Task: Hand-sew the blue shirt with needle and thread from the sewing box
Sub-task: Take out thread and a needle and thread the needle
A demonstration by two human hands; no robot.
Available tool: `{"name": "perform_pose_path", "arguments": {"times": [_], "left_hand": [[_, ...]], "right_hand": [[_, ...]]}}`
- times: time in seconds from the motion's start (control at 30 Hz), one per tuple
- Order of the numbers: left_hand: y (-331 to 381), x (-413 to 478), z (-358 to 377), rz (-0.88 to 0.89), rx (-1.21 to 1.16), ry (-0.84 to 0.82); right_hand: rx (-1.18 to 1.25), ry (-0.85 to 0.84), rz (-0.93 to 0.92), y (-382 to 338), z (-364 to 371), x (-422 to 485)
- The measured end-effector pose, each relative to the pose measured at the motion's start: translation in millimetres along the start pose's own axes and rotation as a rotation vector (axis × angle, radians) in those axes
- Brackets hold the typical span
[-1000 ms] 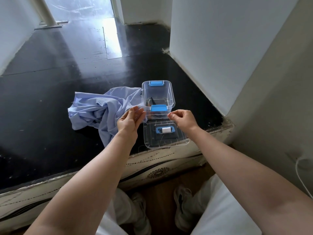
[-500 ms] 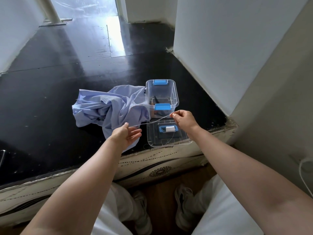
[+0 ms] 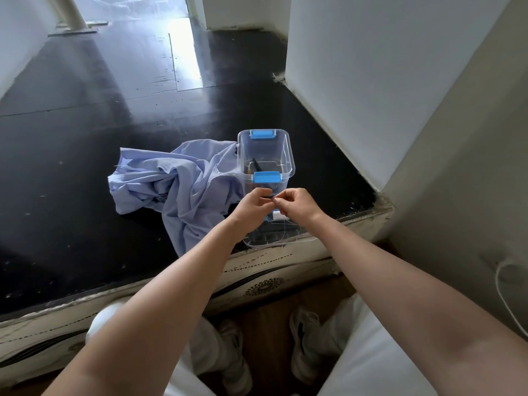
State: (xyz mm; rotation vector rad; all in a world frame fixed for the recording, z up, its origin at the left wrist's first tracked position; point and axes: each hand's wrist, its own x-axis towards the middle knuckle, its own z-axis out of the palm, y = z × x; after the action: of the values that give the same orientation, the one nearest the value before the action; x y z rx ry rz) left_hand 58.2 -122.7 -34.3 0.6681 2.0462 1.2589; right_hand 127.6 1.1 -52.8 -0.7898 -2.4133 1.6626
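Where the two sets of fingertips meet, just in front of the box's near blue latch, I see a thin dark sliver (image 3: pixel 271 197) pinched from both sides (too small from here for me to say whether it is needle or thread). The left hand (image 3: pixel 251 208) has thumb and forefinger curled onto it, with the other fingers folded in behind. The right hand (image 3: pixel 298 205) does the same from the other side, knuckles up and fingers bunched tight. The hands touch at the tips, and both forearms reach in from the bottom of the view.

Under the hands the clear lid (image 3: pixel 280 240) lies flat on the black platform (image 3: pixel 85 195), right at its near edge. On the lid, half hidden by the right wrist, sits a spool of white thread (image 3: pixel 276 215) in a blue holder, and fine pale strands trail across the lid. Just beyond the lid stands the sewing box (image 3: pixel 264 155), uncovered and clear-walled with two blue latches, with something dark lying in its bottom. It is close to the platform's near right corner, where the white wall comes down.

The blue shirt (image 3: pixel 177 190) lies crumpled on the platform against the left wall of the box, one fold running toward the near edge. Below that edge I see white trousers and pale shoes (image 3: pixel 307 341) on a brown floor.
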Motion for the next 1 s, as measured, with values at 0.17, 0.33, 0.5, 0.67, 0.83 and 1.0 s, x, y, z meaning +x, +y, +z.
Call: {"name": "perform_pose_path", "arguments": {"times": [0.17,0.33,0.5,0.67,0.83,1.0], "left_hand": [[-6.0,6.2,-0.8,0.033,-0.026,-0.036],[-9.9,10.0,-13.3,0.053,0.230,0.239],[-13.0,8.7,-35.8,0.034,0.267,0.476],[-22.7,12.1,-54.5,0.041,0.198,0.615],[-26.6,14.6,-63.7,0.017,0.118,0.737],[-36.1,14.1,-60.3,-0.083,0.325,0.642]], "right_hand": [[-0.008,0.025,-0.028,2.2,-10.1,2.4],[-0.066,-0.026,-0.051,-1.0,-12.1,-0.6],[-0.109,0.073,-0.026,4.1,-21.3,-0.7],[-0.126,0.129,-0.006,10.8,-22.6,1.6],[-0.123,0.193,-0.004,11.2,-23.6,3.5],[-0.110,0.150,-0.021,8.2,-19.4,4.0]]}}
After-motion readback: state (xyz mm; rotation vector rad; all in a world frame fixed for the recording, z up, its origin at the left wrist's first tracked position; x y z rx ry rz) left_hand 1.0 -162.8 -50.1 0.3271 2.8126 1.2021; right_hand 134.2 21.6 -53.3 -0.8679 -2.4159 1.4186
